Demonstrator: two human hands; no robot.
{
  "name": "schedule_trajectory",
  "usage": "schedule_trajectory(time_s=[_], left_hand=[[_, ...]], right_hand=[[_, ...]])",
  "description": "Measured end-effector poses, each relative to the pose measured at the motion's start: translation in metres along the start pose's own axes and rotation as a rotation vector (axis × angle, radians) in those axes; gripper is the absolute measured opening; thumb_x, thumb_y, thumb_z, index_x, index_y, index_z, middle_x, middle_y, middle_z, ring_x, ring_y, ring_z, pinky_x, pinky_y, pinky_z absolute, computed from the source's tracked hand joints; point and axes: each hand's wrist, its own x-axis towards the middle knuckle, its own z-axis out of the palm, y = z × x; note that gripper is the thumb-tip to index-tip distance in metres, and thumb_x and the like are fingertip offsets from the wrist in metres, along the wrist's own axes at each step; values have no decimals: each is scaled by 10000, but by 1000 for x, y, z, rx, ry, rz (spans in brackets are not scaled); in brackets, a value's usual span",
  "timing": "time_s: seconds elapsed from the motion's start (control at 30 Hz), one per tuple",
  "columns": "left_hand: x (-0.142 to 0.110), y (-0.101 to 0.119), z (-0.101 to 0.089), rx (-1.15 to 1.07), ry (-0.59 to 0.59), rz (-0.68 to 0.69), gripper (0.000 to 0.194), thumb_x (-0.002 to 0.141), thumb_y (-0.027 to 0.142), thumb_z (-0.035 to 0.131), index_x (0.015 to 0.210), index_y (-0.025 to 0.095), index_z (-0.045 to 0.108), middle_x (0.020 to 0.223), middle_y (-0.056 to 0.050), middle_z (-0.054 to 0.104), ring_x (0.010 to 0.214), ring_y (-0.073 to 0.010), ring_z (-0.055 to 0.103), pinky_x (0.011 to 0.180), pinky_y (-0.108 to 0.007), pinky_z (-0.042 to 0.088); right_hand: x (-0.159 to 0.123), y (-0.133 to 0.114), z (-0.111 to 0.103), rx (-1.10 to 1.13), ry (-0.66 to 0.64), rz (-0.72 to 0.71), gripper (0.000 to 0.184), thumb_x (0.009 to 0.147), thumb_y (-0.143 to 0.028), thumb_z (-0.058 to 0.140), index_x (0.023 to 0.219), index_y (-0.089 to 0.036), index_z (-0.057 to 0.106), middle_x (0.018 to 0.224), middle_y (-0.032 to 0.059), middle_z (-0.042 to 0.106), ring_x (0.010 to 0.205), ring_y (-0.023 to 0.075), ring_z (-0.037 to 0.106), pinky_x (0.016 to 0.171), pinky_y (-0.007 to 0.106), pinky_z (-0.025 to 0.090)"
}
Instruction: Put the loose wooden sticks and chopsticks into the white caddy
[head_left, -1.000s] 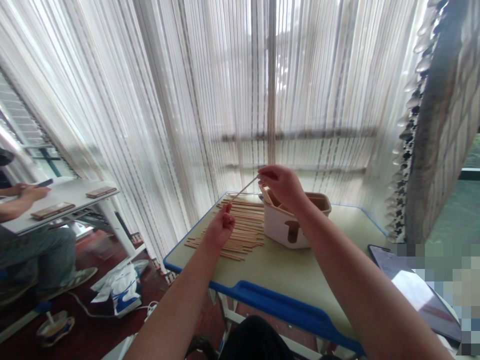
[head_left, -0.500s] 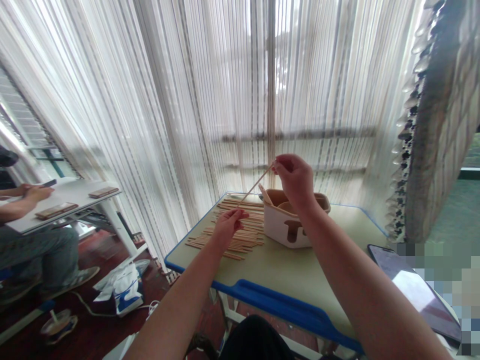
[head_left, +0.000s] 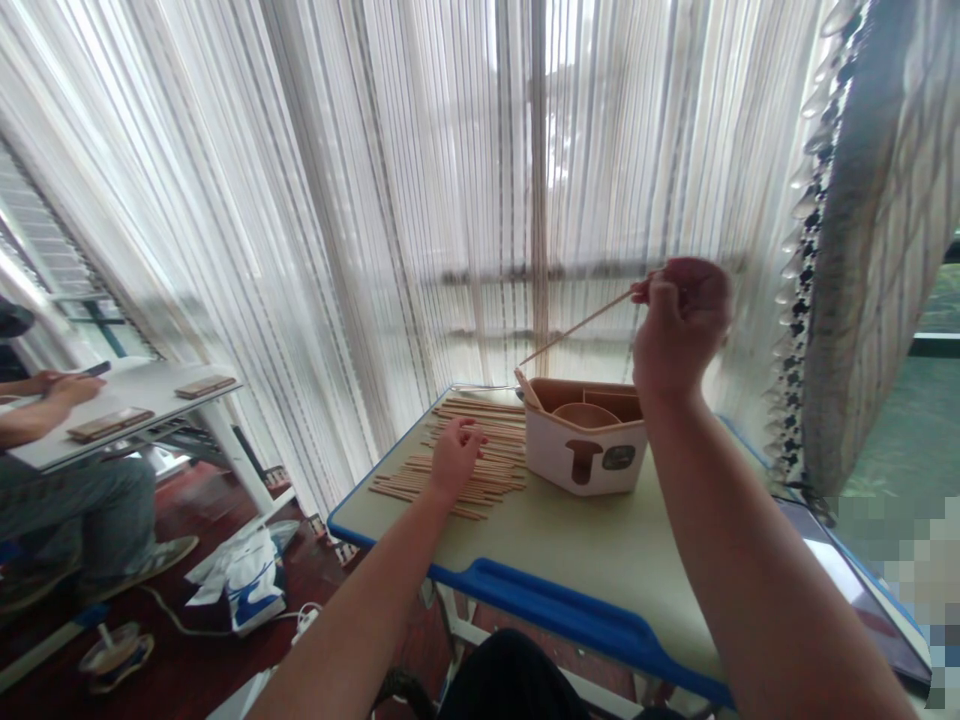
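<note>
Raised at the right, above and behind the box, my right hand (head_left: 682, 320) pinches one end of a thin wooden stick (head_left: 574, 330). The stick's free end slants down to the left, past the box's left corner. Over the table's left half, my left hand (head_left: 456, 455) hovers at a spread of thin wooden sticks (head_left: 491, 488), its fingers loosely bent and apart with nothing seen between them. Those sticks lie side by side, roughly crosswise. Right of them stands a white box (head_left: 547, 455) with brown inner compartments; a light wooden piece (head_left: 527, 388) leans out of its left corner.
The pale table (head_left: 577, 540) has a blue edge. A tablet-like device (head_left: 862, 590) lies at right. Striped sheer curtains (head_left: 420, 200) hang behind. At left, a person's hands (head_left: 71, 390) rest over a white table (head_left: 37, 452); a white-and-blue bag (head_left: 255, 585) lies on the floor.
My right hand has moved right and up, carrying the stick away from my left hand. The left hand has let go of the stick's lower end and stays over the spread sticks.
</note>
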Motion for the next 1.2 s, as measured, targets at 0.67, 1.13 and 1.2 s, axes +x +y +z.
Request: schedule_trajectory(time_s=[0.67,1.13,1.2], left_hand=[[-11,-8,5,884,-423,347,250,820,202,438,900,207,675,918,-48,657,912,-180,563,846,-293,400],[-15,-2,7,1049,-355,254,235,833,241,448,921,233,666,960,-62,620,958,-210,529,861,-350,370],[-15,-3,8,1060,-342,229,217,819,249,470,909,251,667,965,-56,610,977,-222,514,856,-367,359]], right_hand=[[-46,-3,18,-457,-1029,-100,171,784,-176,496,871,-170,643,755,56,669,678,149,590,639,242,400],[-37,-11,10,-501,-1021,-102,219,762,-188,511,925,-163,655,705,42,662,629,140,573,606,240,390],[-33,-10,9,-469,-1009,-86,212,758,-208,527,919,-164,657,712,36,665,637,140,581,621,242,403]])
